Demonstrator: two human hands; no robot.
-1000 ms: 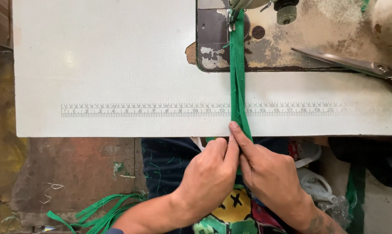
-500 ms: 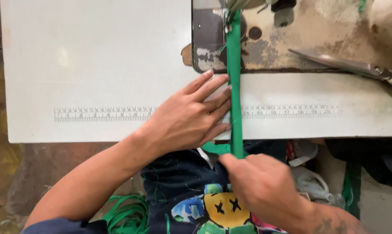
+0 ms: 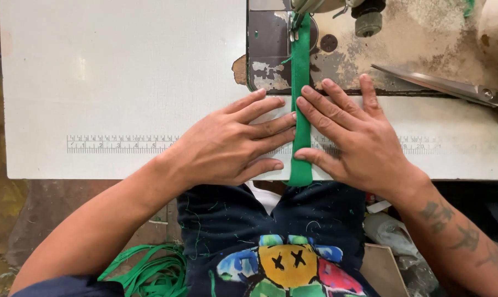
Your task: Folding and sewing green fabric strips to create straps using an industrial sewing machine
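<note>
Green strip (image 3: 301, 110) lies flat between both hands (image 3: 293, 144)

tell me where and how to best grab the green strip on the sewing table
Probably at the near end of the green strip, where it overhangs the white table's edge: fingers can pinch it from above and below there. Farther up it lies flat between the left hand and right hand.

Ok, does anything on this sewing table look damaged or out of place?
Yes: the sewing machine bed is badly worn, its paint flaked off in patches, and the table edge beside it is chipped. The green strip lies straight between the left hand and right hand.
</note>
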